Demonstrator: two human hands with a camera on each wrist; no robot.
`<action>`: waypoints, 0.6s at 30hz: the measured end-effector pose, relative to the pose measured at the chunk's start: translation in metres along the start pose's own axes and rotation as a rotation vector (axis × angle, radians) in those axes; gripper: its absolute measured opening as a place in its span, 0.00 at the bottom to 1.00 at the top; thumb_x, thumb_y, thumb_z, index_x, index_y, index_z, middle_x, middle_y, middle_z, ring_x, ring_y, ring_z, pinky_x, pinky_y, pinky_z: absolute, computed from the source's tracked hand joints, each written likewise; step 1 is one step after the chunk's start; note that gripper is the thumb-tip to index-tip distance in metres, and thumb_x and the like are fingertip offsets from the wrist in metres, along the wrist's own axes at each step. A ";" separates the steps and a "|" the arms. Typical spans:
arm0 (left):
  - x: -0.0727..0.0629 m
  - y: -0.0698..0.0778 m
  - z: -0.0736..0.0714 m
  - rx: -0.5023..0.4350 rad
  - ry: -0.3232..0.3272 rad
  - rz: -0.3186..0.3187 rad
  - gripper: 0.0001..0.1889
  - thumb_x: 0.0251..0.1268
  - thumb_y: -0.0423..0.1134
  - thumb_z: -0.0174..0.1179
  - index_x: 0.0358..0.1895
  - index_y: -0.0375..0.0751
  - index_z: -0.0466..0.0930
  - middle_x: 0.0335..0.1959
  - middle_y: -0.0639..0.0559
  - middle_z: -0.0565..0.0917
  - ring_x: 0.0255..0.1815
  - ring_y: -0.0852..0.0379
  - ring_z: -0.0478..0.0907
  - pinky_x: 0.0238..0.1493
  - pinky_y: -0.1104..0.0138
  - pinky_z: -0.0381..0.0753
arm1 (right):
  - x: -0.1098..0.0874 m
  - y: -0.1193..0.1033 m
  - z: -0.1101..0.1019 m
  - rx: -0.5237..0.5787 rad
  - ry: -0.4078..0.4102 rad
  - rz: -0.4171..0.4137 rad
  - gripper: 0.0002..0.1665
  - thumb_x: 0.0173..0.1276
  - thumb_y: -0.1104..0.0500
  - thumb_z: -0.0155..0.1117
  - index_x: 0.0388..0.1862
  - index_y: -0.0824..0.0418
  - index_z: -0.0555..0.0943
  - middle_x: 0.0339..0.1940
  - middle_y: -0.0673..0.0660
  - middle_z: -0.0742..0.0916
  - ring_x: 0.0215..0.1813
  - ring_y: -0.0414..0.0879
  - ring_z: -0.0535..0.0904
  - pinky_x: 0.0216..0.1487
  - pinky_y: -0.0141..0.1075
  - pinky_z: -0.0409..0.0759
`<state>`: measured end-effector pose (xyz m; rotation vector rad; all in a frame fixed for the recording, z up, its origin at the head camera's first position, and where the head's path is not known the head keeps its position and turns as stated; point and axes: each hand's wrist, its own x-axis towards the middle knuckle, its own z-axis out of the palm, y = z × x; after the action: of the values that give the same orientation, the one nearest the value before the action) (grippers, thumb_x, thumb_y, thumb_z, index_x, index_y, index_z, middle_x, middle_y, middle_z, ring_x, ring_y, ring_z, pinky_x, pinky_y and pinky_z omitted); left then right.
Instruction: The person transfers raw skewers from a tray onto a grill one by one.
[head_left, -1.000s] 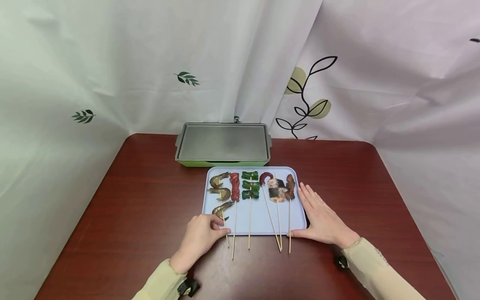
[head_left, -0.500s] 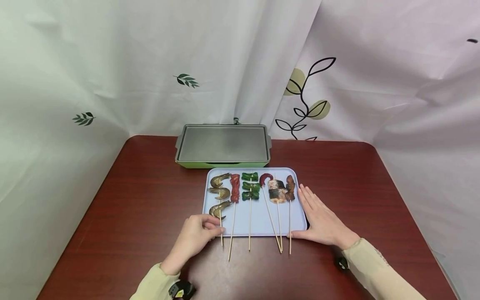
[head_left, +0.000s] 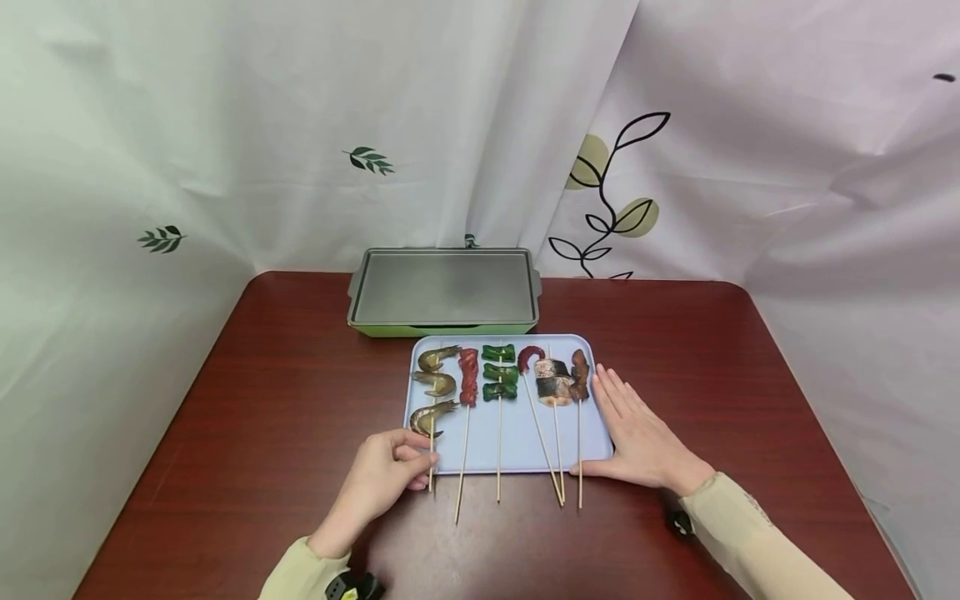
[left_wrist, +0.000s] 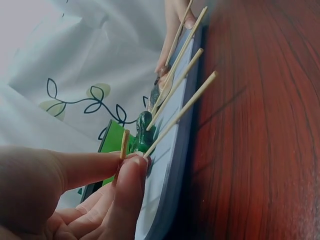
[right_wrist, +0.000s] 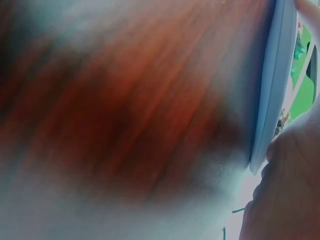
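Observation:
On a pale blue tray (head_left: 528, 437) lie several skewers. My left hand (head_left: 381, 473), at the tray's front left corner, pinches the stick of the shrimp skewer (head_left: 435, 383) between thumb and forefinger; that stick (left_wrist: 124, 144) shows between the fingertips in the left wrist view. Right of it lies a red meat skewer (head_left: 468, 377), then a green pepper skewer (head_left: 500, 372). A curled dark red tentacle skewer (head_left: 530, 358), a fish-chunk skewer (head_left: 553, 382) and a brown meat skewer (head_left: 579, 373) follow. My right hand (head_left: 639, 437) rests with straight fingers along the tray's right edge, thumb at the front rim.
Behind the tray stands a green-bodied griddle (head_left: 444, 287) with a flat grey plate. Everything sits on a dark red wooden table (head_left: 300, 417). White curtains (head_left: 300, 108) with leaf prints hang around the back and sides. Stick ends project past the tray's front rim.
My left hand has moved left with the shrimp skewer, turning it more upright in view near the tray's left edge. The red meat skewer's stick end has shifted slightly left. My right hand stays put.

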<state>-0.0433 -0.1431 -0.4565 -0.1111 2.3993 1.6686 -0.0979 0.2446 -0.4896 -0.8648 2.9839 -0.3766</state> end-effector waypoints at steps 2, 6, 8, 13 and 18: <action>0.000 -0.002 -0.001 -0.021 -0.002 -0.006 0.09 0.62 0.28 0.68 0.42 0.27 0.83 0.22 0.46 0.86 0.20 0.52 0.84 0.24 0.65 0.87 | 0.000 0.000 0.000 -0.002 -0.012 0.008 0.82 0.50 0.14 0.60 0.81 0.72 0.49 0.83 0.68 0.50 0.82 0.61 0.45 0.81 0.46 0.45; 0.001 -0.003 -0.003 -0.050 0.002 -0.007 0.08 0.62 0.25 0.67 0.43 0.25 0.82 0.23 0.43 0.86 0.20 0.52 0.84 0.24 0.64 0.87 | 0.002 0.000 0.001 -0.001 -0.017 0.011 0.81 0.50 0.14 0.60 0.81 0.72 0.49 0.83 0.67 0.51 0.82 0.61 0.45 0.80 0.47 0.47; 0.002 -0.004 -0.003 -0.057 0.003 -0.009 0.08 0.62 0.24 0.66 0.43 0.25 0.82 0.23 0.42 0.86 0.20 0.52 0.84 0.24 0.64 0.87 | 0.002 0.000 0.001 -0.001 -0.015 0.008 0.81 0.50 0.14 0.60 0.81 0.72 0.49 0.83 0.67 0.51 0.82 0.61 0.45 0.80 0.48 0.48; -0.001 -0.003 -0.006 -0.087 -0.013 -0.003 0.09 0.62 0.24 0.66 0.44 0.25 0.82 0.24 0.41 0.87 0.20 0.51 0.84 0.24 0.64 0.87 | 0.002 -0.001 0.001 0.000 -0.016 0.008 0.82 0.49 0.13 0.60 0.81 0.72 0.49 0.83 0.67 0.51 0.82 0.60 0.45 0.80 0.51 0.50; -0.005 0.002 -0.009 -0.115 -0.056 0.009 0.09 0.62 0.25 0.67 0.44 0.24 0.81 0.25 0.40 0.87 0.21 0.51 0.84 0.24 0.63 0.87 | 0.002 -0.001 0.001 -0.003 -0.015 0.005 0.82 0.50 0.13 0.60 0.81 0.72 0.50 0.83 0.67 0.51 0.82 0.61 0.45 0.79 0.52 0.51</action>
<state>-0.0402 -0.1510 -0.4511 -0.0717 2.2667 1.7894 -0.0995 0.2428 -0.4900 -0.8565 2.9732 -0.3646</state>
